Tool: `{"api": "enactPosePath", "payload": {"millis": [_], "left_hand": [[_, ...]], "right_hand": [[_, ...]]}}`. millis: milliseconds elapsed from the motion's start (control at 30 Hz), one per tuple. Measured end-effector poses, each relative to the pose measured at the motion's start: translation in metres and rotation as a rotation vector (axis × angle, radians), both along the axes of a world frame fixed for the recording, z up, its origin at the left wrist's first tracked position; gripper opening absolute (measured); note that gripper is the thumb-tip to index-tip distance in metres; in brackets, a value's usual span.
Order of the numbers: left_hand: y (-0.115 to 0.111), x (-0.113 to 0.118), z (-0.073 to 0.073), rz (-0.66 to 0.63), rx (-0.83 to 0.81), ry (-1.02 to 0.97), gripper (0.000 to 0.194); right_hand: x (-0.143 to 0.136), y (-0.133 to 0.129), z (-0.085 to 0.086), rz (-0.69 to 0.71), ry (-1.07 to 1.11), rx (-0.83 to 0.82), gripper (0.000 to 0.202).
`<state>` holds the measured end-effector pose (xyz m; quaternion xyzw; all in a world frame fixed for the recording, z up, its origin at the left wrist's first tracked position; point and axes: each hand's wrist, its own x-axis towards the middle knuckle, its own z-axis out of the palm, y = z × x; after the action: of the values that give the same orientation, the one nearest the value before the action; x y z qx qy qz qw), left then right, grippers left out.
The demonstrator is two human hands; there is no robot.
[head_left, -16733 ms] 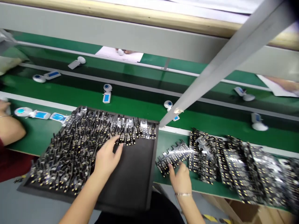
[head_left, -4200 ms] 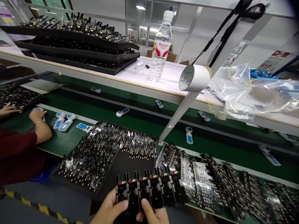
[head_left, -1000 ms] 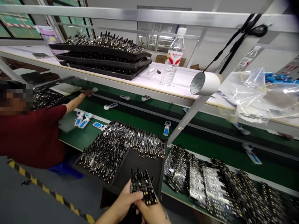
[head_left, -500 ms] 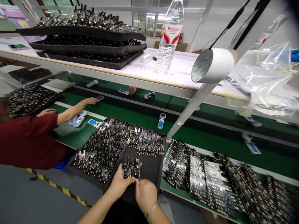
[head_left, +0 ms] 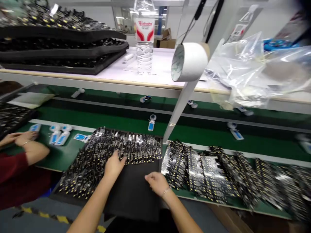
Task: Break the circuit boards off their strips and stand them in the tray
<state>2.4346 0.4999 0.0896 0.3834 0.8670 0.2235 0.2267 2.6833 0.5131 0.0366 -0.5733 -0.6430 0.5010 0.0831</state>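
Note:
Rows of small black circuit boards [head_left: 92, 161] with yellow dots cover the left and back of a black foam tray [head_left: 136, 191]. My left hand [head_left: 114, 166] is at the edge of these rows, thumb and fingers apart, with nothing seen in it. Over the tray's right side is my right hand [head_left: 156, 182], its fingers curled together; whatever they may hold is too small to make out. To the right of the tray, stacked panels of joined boards [head_left: 206, 174] lie on the green bench.
A co-worker's hands [head_left: 23, 139] are at the left beside white-and-blue devices [head_left: 58, 136]. Across the back runs a green conveyor [head_left: 121, 118] carrying more devices. A slanted metal post [head_left: 179, 110], tape roll [head_left: 190, 62], water bottle [head_left: 144, 38] and stacked trays [head_left: 60, 51] stand above.
The board piece my hands held is out of them, and the back row reaches further along. My hands have moved apart. The view has shifted right, and the co-worker's arm has drawn back from the conveyor.

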Motion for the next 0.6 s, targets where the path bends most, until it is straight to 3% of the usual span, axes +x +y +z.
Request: {"api": "enactPosePath", "payload": {"millis": [100, 167, 233, 333, 433, 500, 600], "left_hand": [[-0.023, 0.013, 0.012, -0.136, 0.141, 0.191, 0.065], [-0.042, 0.022, 0.015, -0.203, 0.182, 0.154, 0.06], [-0.062, 0.032, 0.013, -0.236, 0.166, 0.009, 0.058], [-0.09, 0.043, 0.005, -0.266, 0.147, -0.181, 0.056], [-0.114, 0.047, -0.004, -0.244, 0.138, -0.347, 0.053], [-0.125, 0.049, -0.005, -0.219, 0.131, -0.452, 0.051], [-0.133, 0.056, 0.005, -0.154, 0.139, -0.681, 0.051]], "right_hand": [[0.101, 0.002, 0.004, -0.257, -0.234, 0.186, 0.047], [0.161, 0.007, 0.0, -0.436, -0.428, 0.27, 0.066], [0.2, 0.013, -0.013, -0.505, -0.545, 0.292, 0.083], [0.218, 0.02, -0.043, -0.39, -0.528, 0.275, 0.096], [0.213, 0.023, -0.061, -0.341, -0.426, 0.264, 0.088], [0.211, 0.022, -0.057, -0.368, -0.38, 0.268, 0.076], [0.214, 0.01, -0.031, -0.419, -0.342, 0.27, 0.067]]}}
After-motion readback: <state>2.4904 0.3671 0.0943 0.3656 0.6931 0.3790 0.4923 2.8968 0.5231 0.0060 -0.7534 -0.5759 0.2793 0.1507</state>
